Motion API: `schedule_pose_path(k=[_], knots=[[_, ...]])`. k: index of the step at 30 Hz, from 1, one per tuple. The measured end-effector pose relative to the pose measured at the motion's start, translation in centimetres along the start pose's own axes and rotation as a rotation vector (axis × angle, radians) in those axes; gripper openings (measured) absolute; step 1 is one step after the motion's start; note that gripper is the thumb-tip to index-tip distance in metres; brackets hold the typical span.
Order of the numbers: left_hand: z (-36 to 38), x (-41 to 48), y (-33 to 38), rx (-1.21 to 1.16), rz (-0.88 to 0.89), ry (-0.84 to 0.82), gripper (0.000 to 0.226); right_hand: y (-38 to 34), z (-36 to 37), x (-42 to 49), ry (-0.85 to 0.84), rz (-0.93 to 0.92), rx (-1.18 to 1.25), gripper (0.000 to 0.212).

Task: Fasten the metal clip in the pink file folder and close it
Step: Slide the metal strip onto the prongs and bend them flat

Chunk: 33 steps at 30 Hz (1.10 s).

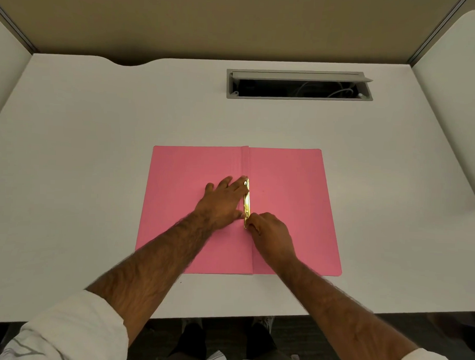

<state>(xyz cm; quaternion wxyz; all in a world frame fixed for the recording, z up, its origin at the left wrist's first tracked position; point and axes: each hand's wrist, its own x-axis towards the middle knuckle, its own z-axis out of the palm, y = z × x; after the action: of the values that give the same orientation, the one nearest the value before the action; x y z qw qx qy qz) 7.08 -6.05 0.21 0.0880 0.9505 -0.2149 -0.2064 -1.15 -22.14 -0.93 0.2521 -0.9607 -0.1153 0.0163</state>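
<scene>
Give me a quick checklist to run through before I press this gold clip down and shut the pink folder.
1. Folder open and flat on the desk: ok.
2. Clip lying along the centre fold: ok.
3. Left hand spread flat beside the clip, steadying the left half: ok.
4. Right hand pinching the near end of the clip: ok.
5. Clip fully latched: cannot tell, the fingers cover its near end.
6. No papers or loose items on either half to block closing: ok. The open cable slot lies well behind the folder.
</scene>
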Motion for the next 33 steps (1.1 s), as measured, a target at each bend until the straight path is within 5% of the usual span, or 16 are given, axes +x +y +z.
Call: schedule_pose_path(k=[12,25,33], knots=[[0.3,0.2,-0.4,-0.026,-0.005,-0.016,0.078,0.6,3.6,-2.6,0.075,-0.224,-0.331,0.017],[0.5,0.2,-0.5,-0.032,-0.008,-0.012,0.082,1.5,2.3,-3.9,0.081,-0.329,-0.317,0.019],[0.9,0.0,-0.3,-0.049,-0.015,0.02,0.079,0.5,0.3,2.5,0.156,0.24,0.197,0.013]])
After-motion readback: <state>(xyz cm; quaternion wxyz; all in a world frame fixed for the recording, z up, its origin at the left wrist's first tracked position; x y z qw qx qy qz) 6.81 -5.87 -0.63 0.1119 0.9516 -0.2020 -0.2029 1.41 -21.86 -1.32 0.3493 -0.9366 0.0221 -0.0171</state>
